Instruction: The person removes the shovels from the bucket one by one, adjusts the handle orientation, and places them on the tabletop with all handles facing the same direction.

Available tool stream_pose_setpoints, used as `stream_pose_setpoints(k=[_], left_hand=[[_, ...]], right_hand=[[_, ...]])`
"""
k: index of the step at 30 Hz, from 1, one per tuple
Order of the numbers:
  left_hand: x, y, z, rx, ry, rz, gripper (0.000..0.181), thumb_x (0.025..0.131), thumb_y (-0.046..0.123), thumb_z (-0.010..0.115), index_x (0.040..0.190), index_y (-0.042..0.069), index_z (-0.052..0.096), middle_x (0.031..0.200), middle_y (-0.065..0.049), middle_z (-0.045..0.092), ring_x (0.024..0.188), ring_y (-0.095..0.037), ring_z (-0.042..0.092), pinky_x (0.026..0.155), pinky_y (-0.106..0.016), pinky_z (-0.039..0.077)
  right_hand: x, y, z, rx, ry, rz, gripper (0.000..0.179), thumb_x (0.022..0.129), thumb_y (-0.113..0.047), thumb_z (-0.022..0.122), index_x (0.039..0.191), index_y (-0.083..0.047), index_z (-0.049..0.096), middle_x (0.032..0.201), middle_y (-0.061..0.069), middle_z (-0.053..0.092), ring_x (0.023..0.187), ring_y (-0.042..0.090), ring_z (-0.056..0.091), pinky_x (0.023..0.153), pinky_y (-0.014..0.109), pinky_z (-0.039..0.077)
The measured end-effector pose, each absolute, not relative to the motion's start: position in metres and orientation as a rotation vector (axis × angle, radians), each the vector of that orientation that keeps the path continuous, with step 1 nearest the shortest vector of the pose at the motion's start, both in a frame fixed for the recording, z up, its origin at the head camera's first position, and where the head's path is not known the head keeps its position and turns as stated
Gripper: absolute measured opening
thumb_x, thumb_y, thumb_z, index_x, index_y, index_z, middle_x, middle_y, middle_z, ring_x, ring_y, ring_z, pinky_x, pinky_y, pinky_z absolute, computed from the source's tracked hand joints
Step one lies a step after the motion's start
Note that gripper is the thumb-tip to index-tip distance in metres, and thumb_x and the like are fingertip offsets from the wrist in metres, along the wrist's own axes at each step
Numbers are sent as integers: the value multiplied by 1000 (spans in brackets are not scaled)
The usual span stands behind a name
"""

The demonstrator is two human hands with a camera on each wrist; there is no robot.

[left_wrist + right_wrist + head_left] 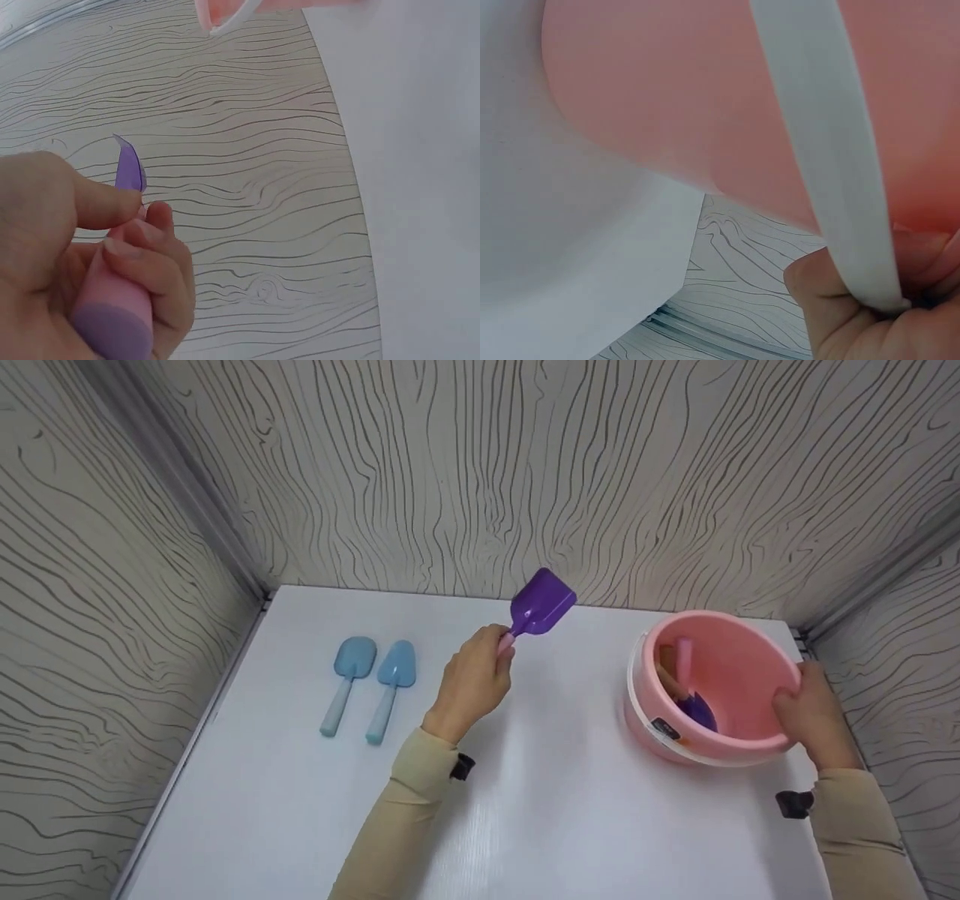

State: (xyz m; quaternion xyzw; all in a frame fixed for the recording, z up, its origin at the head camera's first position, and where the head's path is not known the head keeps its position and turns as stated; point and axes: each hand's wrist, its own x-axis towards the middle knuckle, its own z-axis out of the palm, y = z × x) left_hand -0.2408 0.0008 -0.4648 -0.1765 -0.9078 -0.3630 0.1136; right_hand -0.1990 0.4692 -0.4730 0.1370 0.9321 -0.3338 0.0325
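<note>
My left hand (472,676) grips a toy shovel by its pink handle (120,289), above the middle of the table. The shovel's purple blade (543,601) points away to the upper right, and the handle's end is purple in the left wrist view. On the right side of the table, my right hand (814,716) grips the rim of a pink bucket (750,675), thumb inside. The bucket leans, its mouth turned toward the head camera. Inside it lie a dark purple-blue blade (697,710) and pink and brown handles, partly hidden by the wall. A white bail (829,135) runs around the bucket's outside.
Two blue toy shovels lie side by side on the left of the white table (247,810): one rounded and broad (355,657), one narrower (397,664). Wood-patterned panels (450,472) stand behind the table and along both sides.
</note>
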Motion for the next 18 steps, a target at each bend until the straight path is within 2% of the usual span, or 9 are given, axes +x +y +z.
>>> stream_pose_setpoints(k=[8, 12, 18], left_hand=[[-244, -12, -496, -385, -2742, -1061, 23, 111, 15, 58, 127, 0, 65, 104, -12, 71, 86, -22, 64, 78, -42, 60], [-244, -17, -513, -280, -2785, -1119, 24, 111, 15, 57, 128, 0, 65, 107, -13, 72, 91, -25, 67, 85, -44, 61], [-246, -25, -529, -179, -2796, -1291, 27, 113, 14, 52, 131, -3, 61, 113, -15, 69, 100, -26, 67, 97, -45, 60]], right_hand=[[-197, 471, -469, 425, 2869, -1038, 55, 105, -8, 40, 149, 17, 22, 122, 44, 48, 73, 28, 67, 54, 35, 56], [-199, 472, -470, 415, 2851, -1042, 56, 105, -9, 40, 151, 17, 20, 123, 44, 48, 75, 28, 68, 55, 35, 57], [-200, 472, -474, 350, 2914, -1038, 54, 104, -7, 41, 146, 22, 23, 121, 47, 49, 77, 25, 64, 56, 31, 53]])
